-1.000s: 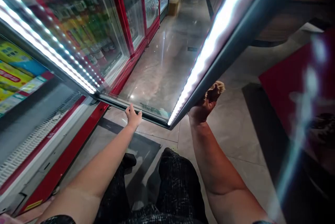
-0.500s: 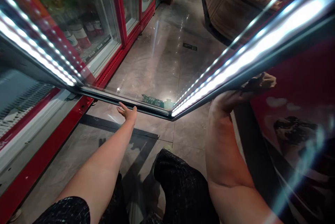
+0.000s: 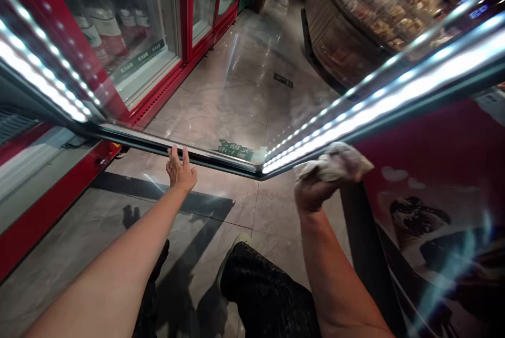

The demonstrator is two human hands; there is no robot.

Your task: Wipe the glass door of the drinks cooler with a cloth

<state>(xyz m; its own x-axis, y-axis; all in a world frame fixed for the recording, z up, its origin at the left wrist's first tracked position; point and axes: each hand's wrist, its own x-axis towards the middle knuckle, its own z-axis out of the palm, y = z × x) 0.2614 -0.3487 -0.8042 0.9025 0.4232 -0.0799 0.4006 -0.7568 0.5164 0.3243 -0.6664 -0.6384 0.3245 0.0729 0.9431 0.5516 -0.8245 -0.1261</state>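
Observation:
A glass cooler door [image 3: 213,163] with a dark frame and bright light strips down both sides stands swung out in front of me. My left hand [image 3: 181,170] rests its fingertips on the bottom rail, fingers spread and holding nothing. At the right edge of the frame, my right hand [image 3: 313,196] is closed on a crumpled, pale cloth [image 3: 335,163]. The cloth lies close by the lower right light strip; whether it touches the frame I cannot tell. Part of a green sticker [image 3: 236,149] shows at the bottom of the glass.
Red-framed coolers [image 3: 185,11] with bottles [image 3: 104,27] line the left. A curved wooden display counter [image 3: 335,32] piled with packaged goods stands at the back right. Close on my right is a red panel [image 3: 426,143] with a printed picture. Tiled floor [image 3: 240,90] runs between.
My right hand has come down and to the left with the cloth, from higher behind the right frame. My left hand has shifted slightly left along the bottom rail.

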